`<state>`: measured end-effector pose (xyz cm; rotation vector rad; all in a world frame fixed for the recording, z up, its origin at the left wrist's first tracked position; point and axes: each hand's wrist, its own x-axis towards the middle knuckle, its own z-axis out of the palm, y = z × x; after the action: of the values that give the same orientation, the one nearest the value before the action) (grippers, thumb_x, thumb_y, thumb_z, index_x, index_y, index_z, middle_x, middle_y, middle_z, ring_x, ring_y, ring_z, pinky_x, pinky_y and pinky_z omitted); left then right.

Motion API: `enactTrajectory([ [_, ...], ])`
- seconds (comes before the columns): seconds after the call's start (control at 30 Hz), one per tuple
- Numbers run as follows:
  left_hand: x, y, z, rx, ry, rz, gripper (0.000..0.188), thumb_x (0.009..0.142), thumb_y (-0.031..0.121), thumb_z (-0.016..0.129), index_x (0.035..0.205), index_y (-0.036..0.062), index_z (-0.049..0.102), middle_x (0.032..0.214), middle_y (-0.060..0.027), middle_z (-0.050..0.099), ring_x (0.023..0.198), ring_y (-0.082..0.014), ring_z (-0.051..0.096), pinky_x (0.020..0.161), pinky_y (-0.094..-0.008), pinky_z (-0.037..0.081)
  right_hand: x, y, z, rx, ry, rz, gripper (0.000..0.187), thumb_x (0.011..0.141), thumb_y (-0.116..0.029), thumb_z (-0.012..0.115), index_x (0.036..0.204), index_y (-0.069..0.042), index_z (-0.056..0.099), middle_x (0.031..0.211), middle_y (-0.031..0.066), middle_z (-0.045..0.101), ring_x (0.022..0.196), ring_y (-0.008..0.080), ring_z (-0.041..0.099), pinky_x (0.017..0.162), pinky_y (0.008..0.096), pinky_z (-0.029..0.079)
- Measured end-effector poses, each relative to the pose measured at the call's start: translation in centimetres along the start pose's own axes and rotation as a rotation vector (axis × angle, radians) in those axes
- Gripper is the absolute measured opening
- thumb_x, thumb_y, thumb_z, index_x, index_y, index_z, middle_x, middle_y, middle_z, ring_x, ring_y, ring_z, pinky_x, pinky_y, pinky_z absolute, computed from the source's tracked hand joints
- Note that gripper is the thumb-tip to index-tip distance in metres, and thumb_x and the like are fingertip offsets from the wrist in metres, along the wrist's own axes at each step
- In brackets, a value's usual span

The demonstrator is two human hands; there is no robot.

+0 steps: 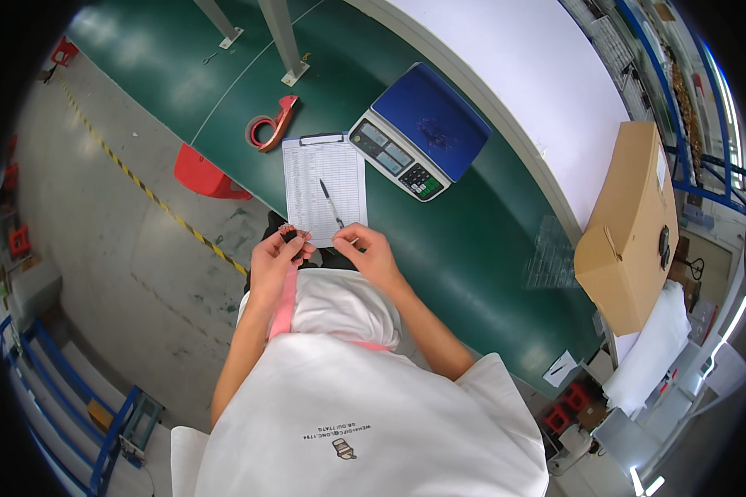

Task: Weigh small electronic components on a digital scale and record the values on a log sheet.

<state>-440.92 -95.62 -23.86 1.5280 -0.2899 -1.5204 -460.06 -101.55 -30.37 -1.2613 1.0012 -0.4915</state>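
Observation:
Close to my body, at the bench's near edge, my left hand [268, 261] is closed around a small black piece [289, 236], with thin metallic-looking bits by the fingertips; its kind is too small to tell. A short gap to the right, my right hand [373, 255] has thumb and forefinger pinched together; anything between them is hidden. Just beyond both hands lies a clipboard [311, 195] with a printed table sheet. A pen [330, 201] rests aslant on the sheet, its lower end near my right fingers.
A blue-topped counting scale [433, 124] stands right of the clipboard on the green bench [439, 257]. A red tape dispenser [275, 126] sits beyond. At the right are a clear plastic tray [553, 255] and a cardboard box [626, 240]. A red stool [205, 176] is beside the bench.

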Motion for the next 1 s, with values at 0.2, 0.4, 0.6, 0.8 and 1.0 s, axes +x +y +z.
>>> enactTrajectory([
  [0.2, 0.5, -0.5, -0.1, -0.070, -0.018, -0.016, 0.016, 0.095, 0.011, 0.060, 0.103, -0.0017, 0.064, 0.090, -0.0055, 0.068, 0.079, -0.0108, 0.063, 0.074, -0.0248, 0.050, 1.4, -0.3, -1.7, 0.264, 0.067, 0.188, 0.012, 0.095, -0.013, 0.063, 0.098, -0.002, 0.065, 0.084, 0.0028, 0.065, 0.076, 0.0086, 0.059, 0.067, 0.0231, 0.048],
  [0.4, 0.9, -0.9, 0.2, -0.042, -0.083, -0.008, 0.017, 0.095, 0.010, 0.061, 0.105, -0.0020, 0.064, 0.091, -0.0053, 0.068, 0.080, -0.0109, 0.064, 0.074, -0.0257, 0.051, 1.3, -2.1, -0.1, 0.515, 0.019, 0.334, 0.013, 0.097, -0.016, 0.061, 0.101, -0.004, 0.064, 0.091, 0.0051, 0.068, 0.080, 0.0116, 0.062, 0.068, 0.0246, 0.050],
  [0.6, 0.8, -0.5, 0.8, -0.034, -0.075, 0.000, 0.015, 0.095, 0.009, 0.057, 0.103, -0.0018, 0.064, 0.092, -0.0049, 0.066, 0.077, -0.0107, 0.060, 0.072, -0.0246, 0.047, 1.0, -0.7, 2.0, 0.609, -0.001, 0.381, 0.014, 0.097, -0.018, 0.061, 0.100, -0.005, 0.065, 0.090, 0.0042, 0.067, 0.079, 0.0113, 0.063, 0.068, 0.0252, 0.051],
  [0.8, 0.7, -0.7, 0.3, -0.060, -0.020, -0.009, 0.013, 0.094, 0.009, 0.059, 0.099, -0.0026, 0.063, 0.093, -0.0056, 0.065, 0.075, -0.0107, 0.060, 0.069, -0.0248, 0.046, 6.8, 2.1, -5.3, 0.410, 0.414, 0.282, 0.013, 0.089, -0.019, 0.068, 0.095, -0.007, 0.067, 0.079, 0.0000, 0.064, 0.068, 0.0081, 0.059, 0.054, 0.0224, 0.046],
  [1.0, 1.2, -1.2, 0.2, -0.020, -0.038, -0.044, 0.013, 0.093, 0.009, 0.060, 0.099, -0.0018, 0.064, 0.094, -0.0053, 0.066, 0.075, -0.0099, 0.060, 0.068, -0.0247, 0.046, 14.2, 3.6, -16.6, 0.231, 0.708, 0.097, 0.022, 0.091, -0.011, 0.063, 0.108, 0.002, 0.067, 0.093, 0.0072, 0.068, 0.073, 0.0121, 0.064, 0.056, 0.0247, 0.053],
])
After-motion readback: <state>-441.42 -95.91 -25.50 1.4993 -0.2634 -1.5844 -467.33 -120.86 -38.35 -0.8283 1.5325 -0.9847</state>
